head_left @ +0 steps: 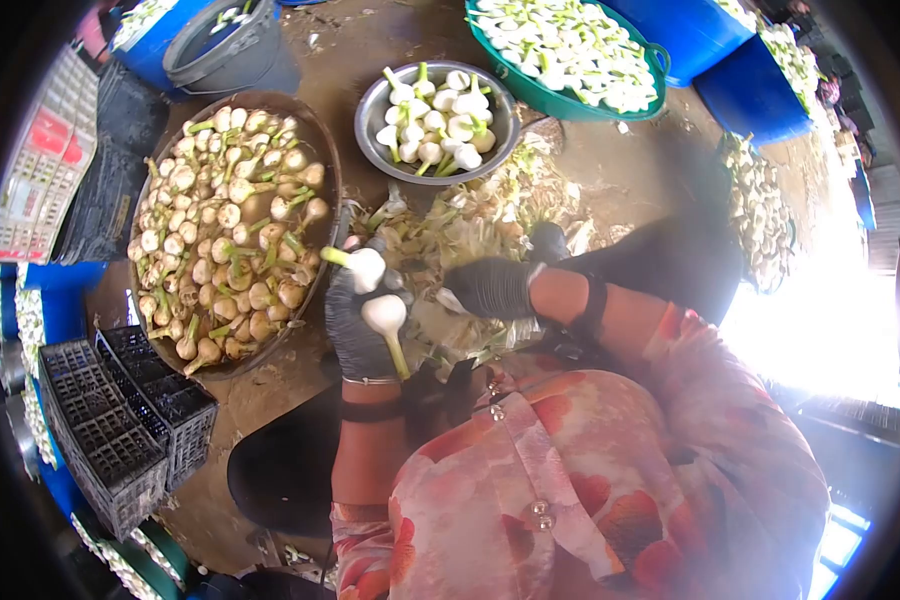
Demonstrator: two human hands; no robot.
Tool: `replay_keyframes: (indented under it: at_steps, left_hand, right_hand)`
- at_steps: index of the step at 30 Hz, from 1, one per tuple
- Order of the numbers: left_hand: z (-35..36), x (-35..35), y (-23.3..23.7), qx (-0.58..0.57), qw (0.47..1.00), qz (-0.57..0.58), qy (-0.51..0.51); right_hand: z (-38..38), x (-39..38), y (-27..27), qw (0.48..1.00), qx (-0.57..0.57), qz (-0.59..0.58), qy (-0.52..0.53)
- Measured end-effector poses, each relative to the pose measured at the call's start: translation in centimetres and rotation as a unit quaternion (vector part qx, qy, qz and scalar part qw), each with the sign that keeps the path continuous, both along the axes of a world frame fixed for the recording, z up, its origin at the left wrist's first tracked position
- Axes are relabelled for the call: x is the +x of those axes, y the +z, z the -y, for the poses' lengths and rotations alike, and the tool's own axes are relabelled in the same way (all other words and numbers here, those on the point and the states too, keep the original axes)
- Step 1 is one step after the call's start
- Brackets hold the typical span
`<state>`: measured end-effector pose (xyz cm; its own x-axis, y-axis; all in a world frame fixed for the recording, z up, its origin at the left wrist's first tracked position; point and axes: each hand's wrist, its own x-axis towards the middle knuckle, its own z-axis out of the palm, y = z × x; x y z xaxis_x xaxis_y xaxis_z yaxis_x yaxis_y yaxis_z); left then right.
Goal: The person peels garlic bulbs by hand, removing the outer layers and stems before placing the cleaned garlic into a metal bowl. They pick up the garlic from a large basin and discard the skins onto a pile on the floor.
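Note:
My left hand (355, 325), in a black glove, is closed around two peeled white garlic bulbs. The upper garlic bulb (367, 268) has its green stem pointing left; the lower garlic bulb (384, 314) has its stem pointing down across the palm. To the right, my right hand (495, 288), also black-gloved, is curled closed, with a small pale tip showing at its fingers that I cannot make out. Loose garlic skins (470, 235) lie beneath and beyond both hands. Beyond them stands a metal bowl (363, 135) of cleaned garlic bulbs.
On the left is a wide brown pan (334, 190) of unpeeled garlic. A green tub (660, 70) of white garlic stands at the back, near blue containers (755, 95). Black crates (110, 440) sit lower left, a grey bucket (220, 65) upper left. Garlic is heaped (755, 195) on the right.

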<state>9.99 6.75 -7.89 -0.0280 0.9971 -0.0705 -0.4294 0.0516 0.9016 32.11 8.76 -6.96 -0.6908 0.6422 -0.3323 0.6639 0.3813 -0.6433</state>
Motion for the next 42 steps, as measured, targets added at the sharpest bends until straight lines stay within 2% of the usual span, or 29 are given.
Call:
replay_keyframes:
  at_steps: [1, 3, 4, 5, 6, 7, 10, 11, 12, 13, 14, 15, 16, 18, 20, 22, 24, 26, 27, 28, 29, 30, 31, 32, 33, 34, 35, 39, 42]
  left_hand:
    - [-0.2, 0.0, 0.9, -0.031, 0.997, 0.065, 0.008]
    - [-0.6, 0.0, 2.8, -0.089, 0.975, 0.198, 0.037]
    - [-0.5, 0.6, 3.6, -0.080, 0.975, 0.200, 0.047]
    - [-0.5, 1.3, 4.0, -0.072, 0.975, 0.201, 0.056]
    - [-0.5, 2.2, 4.3, -0.086, 0.983, 0.151, 0.060]
    - [-0.5, 3.0, 3.8, -0.066, 0.997, 0.028, 0.012]
    - [-0.5, 3.8, 3.7, 0.003, 0.936, -0.342, -0.077]
    - [-0.5, 4.6, 4.2, 0.103, 0.857, -0.505, -0.011]
    - [-0.7, 4.8, 4.4, 0.197, 0.738, -0.644, 0.053]
    - [-1.0, 4.5, 4.1, 0.171, 0.787, -0.589, 0.068]
    - [-1.2, 4.1, 3.4, 0.143, 0.831, -0.531, 0.083]
    - [-1.3, 3.8, 2.6, 0.115, 0.871, -0.469, 0.096]
    - [-1.6, 3.5, 2.0, 0.086, 0.898, -0.417, 0.107]
    - [-1.5, 2.5, 1.2, 0.068, 0.875, -0.468, 0.102]
    - [-1.5, 1.5, 0.7, 0.038, 0.884, -0.456, 0.096]
    - [-1.3, 1.6, 0.4, -0.001, 0.922, -0.378, 0.088]
    - [-1.5, 1.3, 0.2, -0.030, 0.933, -0.355, 0.051]
    - [-1.4, 1.2, -0.4, -0.048, 0.942, -0.333, 0.019]
    - [-1.3, 1.4, -1.1, -0.054, 0.944, -0.326, 0.011]
    - [-1.0, 1.5, -1.9, -0.063, 0.944, -0.324, 0.009]
    - [-0.4, 2.4, -3.3, 0.001, 0.897, -0.441, 0.034]
    - [-0.1, 3.0, -4.8, 0.048, 0.820, -0.567, 0.061]
    - [-0.4, 3.0, -4.8, -0.023, 0.911, -0.406, 0.067]
    - [-0.3, 3.3, -5.0, 0.008, 0.891, -0.427, 0.155]
    - [-0.9, 3.5, -6.2, -0.015, 0.892, -0.409, 0.189]
    - [-1.5, 2.4, -4.4, -0.071, 0.926, -0.317, 0.190]
    - [-2.0, 1.9, -3.6, -0.099, 0.929, -0.303, 0.186]
    - [-3.3, 1.3, -3.1, -0.131, 0.942, -0.261, 0.167]
    - [-3.4, 0.0, -1.6, -0.217, 0.944, -0.207, 0.134]
  right_hand:
    - [0.6, -0.3, 0.7, 0.988, -0.138, 0.072, -0.020]
    - [1.7, -0.4, 0.0, 0.981, -0.143, 0.014, -0.130]
    - [1.5, -0.6, 0.1, 0.972, -0.142, -0.015, -0.186]
    - [0.9, -0.8, 0.2, 0.891, -0.334, -0.157, -0.266]
    - [0.5, -1.2, 0.9, 0.746, -0.504, -0.287, -0.328]
    - [0.0, -1.5, 1.6, 0.548, -0.640, -0.394, -0.367]
    - [-1.8, -2.8, 3.1, 0.823, -0.464, -0.244, -0.221]
    - [-2.4, -3.3, 3.5, 0.888, -0.388, -0.186, -0.163]
    - [-3.1, -3.7, 3.9, 0.938, -0.306, -0.126, -0.104]
    - [-3.8, -4.1, 4.1, 0.973, -0.218, -0.064, -0.043]
    - [-4.9, -3.7, 2.3, 0.986, -0.126, -0.100, -0.030]
    - [-5.9, -3.2, 0.5, 0.991, -0.026, -0.128, -0.023]
    - [-8.0, -1.1, -1.0, 0.973, 0.033, -0.205, -0.101]
    - [-12.9, 3.3, -1.0, 0.906, 0.122, -0.300, -0.271]
    - [-17.5, 5.8, 2.1, 0.803, 0.045, -0.448, -0.389]
    - [-21.0, 6.9, 5.8, 0.617, -0.151, -0.659, -0.403]
    - [-25.0, 6.0, 4.3, 0.612, -0.233, -0.657, -0.374]
    - [-26.1, 1.0, 2.7, 0.819, -0.183, -0.412, -0.355]
    - [-25.5, -2.3, 1.8, 0.919, -0.078, -0.278, -0.267]
    - [-24.8, -5.6, 1.0, 0.973, 0.049, -0.147, -0.172]
    - [-24.9, -8.5, -2.0, 0.986, 0.148, -0.064, -0.051]
    - [-24.9, -11.3, -4.9, 0.964, 0.257, -0.002, 0.063]
    - [-23.9, -15.1, -5.1, 0.968, 0.239, 0.027, 0.071]
    - [-22.9, -18.8, -5.1, 0.970, 0.221, 0.056, 0.080]
    - [-23.0, -20.5, -8.6, 0.975, 0.190, 0.049, 0.108]
    - [-22.3, -22.8, -8.1, 0.965, 0.161, 0.143, 0.149]
    - [-22.6, -23.0, -11.5, 0.973, 0.121, 0.117, 0.157]
    - [-23.1, -22.1, -15.9, 0.923, 0.152, 0.290, 0.202]
    - [-22.6, -21.0, -13.2, 0.963, 0.161, 0.153, 0.153]
